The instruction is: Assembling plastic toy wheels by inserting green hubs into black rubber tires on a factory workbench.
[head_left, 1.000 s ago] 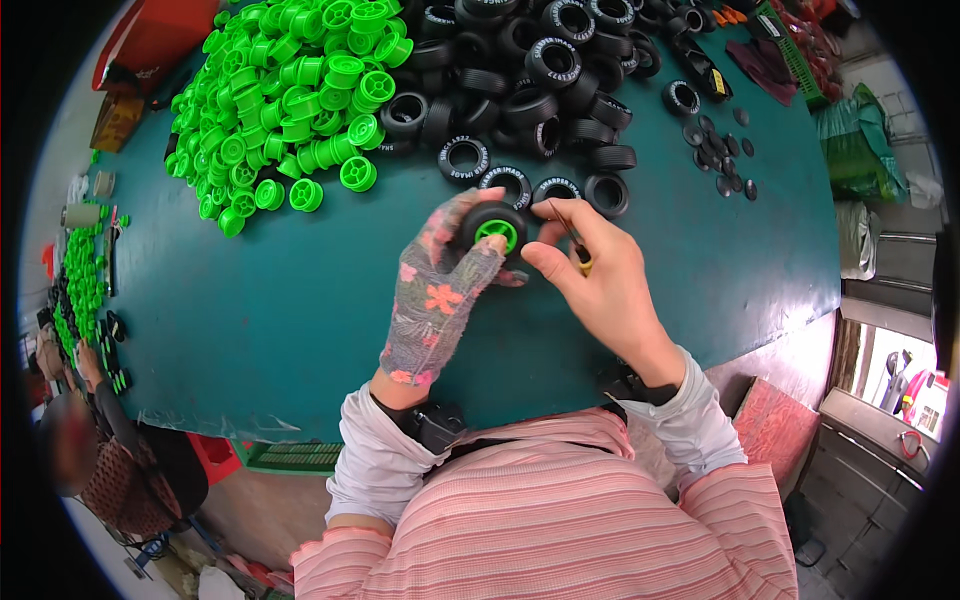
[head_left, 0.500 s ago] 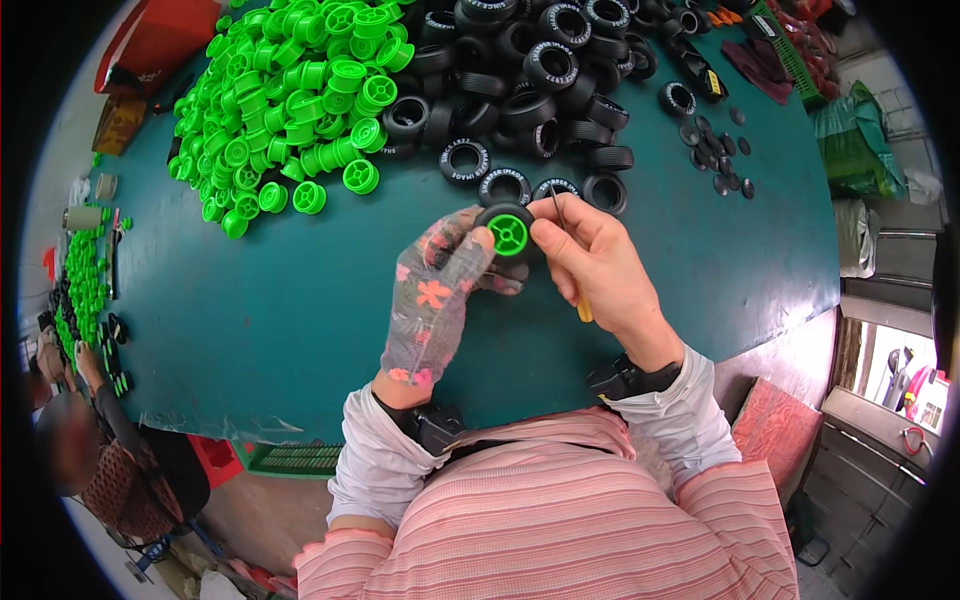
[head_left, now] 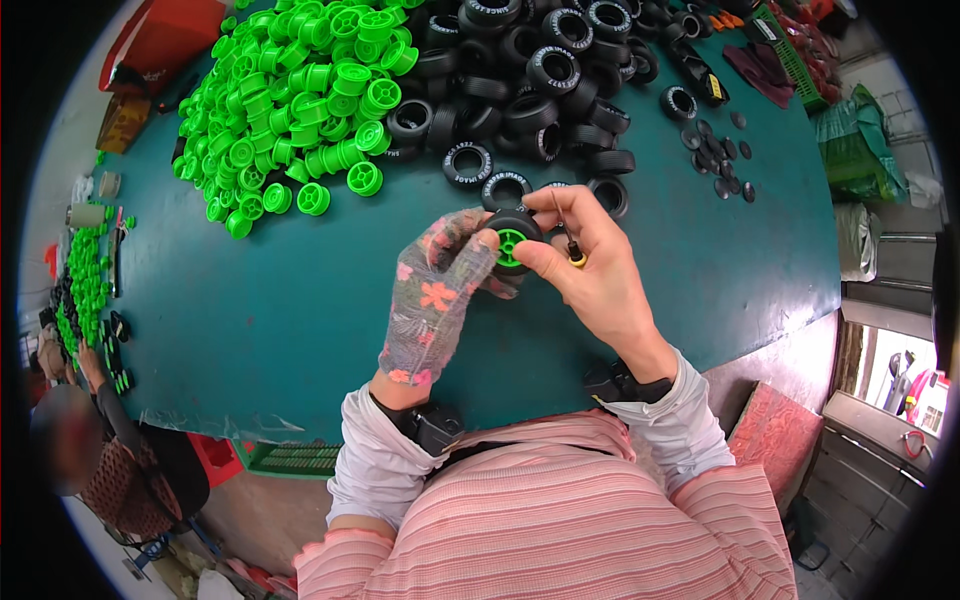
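Black tire on a green rim was above the green table, clamped by the gloved left hand and bare right hand, which also gripped a yellow-handled tool. Loose rims lay heaped far left, loose tires to their right.

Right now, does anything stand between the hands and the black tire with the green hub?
Nothing visible does: the gloved left hand and bare right hand are both on the black tire. The slim tool in the right hand sits to the tire's right.
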The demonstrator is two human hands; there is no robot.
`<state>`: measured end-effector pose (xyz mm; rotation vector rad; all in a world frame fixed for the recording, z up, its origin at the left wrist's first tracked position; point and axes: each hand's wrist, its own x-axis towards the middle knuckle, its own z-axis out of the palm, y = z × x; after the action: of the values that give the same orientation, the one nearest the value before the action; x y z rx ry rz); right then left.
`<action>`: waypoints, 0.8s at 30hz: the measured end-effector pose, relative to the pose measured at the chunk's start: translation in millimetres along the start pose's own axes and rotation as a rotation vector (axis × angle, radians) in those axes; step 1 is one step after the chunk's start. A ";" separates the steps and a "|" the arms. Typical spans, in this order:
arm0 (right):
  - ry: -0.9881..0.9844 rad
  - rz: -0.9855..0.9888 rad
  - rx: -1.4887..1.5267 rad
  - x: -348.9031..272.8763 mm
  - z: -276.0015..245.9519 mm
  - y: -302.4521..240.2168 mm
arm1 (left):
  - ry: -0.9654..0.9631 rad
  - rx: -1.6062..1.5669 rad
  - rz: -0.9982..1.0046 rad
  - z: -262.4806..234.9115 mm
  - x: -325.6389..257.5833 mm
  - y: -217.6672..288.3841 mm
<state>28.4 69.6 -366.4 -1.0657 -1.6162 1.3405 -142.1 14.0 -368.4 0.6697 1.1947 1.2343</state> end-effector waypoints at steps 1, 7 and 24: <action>-0.027 0.017 -0.043 0.0 -2.7 0.6 | 0.006 0.014 0.028 3.6 -2.9 -0.5; -0.024 -0.068 0.008 4.9 5.0 -4.5 | 0.008 0.084 0.061 0.8 -3.7 9.5; -0.097 0.300 0.144 9.8 14.8 -9.7 | 0.106 -0.125 0.019 -18.0 -6.5 5.7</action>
<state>10.0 72.7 -358.6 -1.2043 -1.4424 1.7020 -160.1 5.7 -366.6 0.5299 1.1897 1.3626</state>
